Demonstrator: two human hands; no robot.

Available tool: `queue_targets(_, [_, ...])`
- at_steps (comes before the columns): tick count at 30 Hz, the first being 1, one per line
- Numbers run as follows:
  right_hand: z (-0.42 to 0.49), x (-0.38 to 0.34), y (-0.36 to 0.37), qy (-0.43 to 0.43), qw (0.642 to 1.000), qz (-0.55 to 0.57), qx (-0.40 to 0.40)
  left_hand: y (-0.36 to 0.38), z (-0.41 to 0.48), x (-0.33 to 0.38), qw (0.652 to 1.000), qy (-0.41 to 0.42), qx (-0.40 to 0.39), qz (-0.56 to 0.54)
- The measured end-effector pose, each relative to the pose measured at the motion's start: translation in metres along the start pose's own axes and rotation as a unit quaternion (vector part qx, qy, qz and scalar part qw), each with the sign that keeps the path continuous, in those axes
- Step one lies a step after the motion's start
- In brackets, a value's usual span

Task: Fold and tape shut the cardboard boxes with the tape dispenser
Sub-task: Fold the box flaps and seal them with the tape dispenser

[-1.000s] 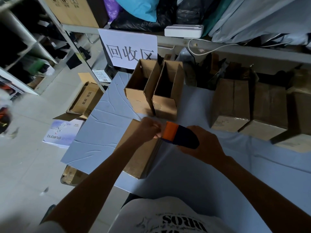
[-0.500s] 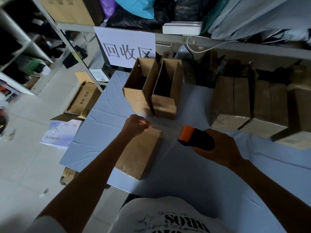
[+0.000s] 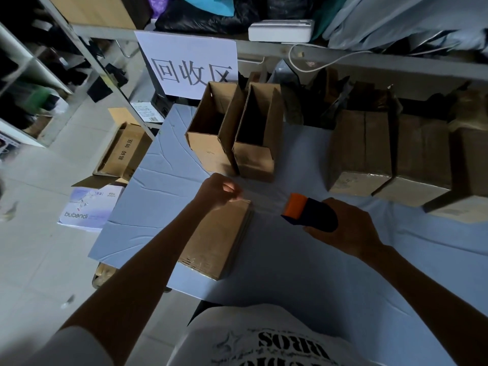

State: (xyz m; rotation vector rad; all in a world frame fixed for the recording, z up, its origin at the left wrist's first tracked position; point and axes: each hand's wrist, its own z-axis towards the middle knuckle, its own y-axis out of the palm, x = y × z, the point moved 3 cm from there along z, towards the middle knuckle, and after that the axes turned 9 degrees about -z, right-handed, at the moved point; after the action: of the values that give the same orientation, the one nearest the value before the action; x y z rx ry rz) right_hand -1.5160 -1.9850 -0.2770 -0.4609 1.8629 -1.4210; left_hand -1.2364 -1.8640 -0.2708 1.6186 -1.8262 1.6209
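The left hand (image 3: 220,191) is curled and seems to pinch thin clear tape (image 3: 260,204) over the flat brown cardboard box (image 3: 219,241) on the blue surface (image 3: 303,273). The right hand (image 3: 348,231) grips the orange and black tape dispenser (image 3: 307,213). It should pull straight and tight. The white paper sign (image 3: 190,64) says "回收区"; the white floor pack (image 3: 87,207) says "bubandi"

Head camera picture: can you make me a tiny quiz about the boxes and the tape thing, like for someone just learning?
1. True or false: the right hand holds the tape dispenser.
2. How many open boxes stand by the paper sign?
3. The flat box by the left hand lies on: A the table; B the floor; C a shelf.
Key: 1 true; 2 two; 3 A.
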Motion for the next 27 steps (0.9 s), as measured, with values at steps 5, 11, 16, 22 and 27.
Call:
queue_targets(5, [0.001,-0.002,0.000,0.015,1.000,0.007,-0.017,0.004,0.001,-0.003,0.999,0.013,0.037,0.016])
queue_targets(11, [0.002,-0.006,0.000,0.014,0.999,0.022,-0.026,0.004,0.003,-0.001,0.999,0.013,0.036,0.010])
queue_targets(16, [0.004,-0.005,0.002,0.013,0.999,0.017,-0.026,0.008,-0.002,0.001,0.998,0.019,0.060,0.020])
queue_targets(22, [0.004,-0.002,0.010,0.015,0.999,0.009,-0.033,0.015,-0.012,0.003,0.985,0.038,0.129,0.109])
queue_targets(27, [0.005,0.000,0.013,0.012,1.000,0.005,-0.021,0.021,-0.018,0.001,0.971,0.070,0.167,0.154])
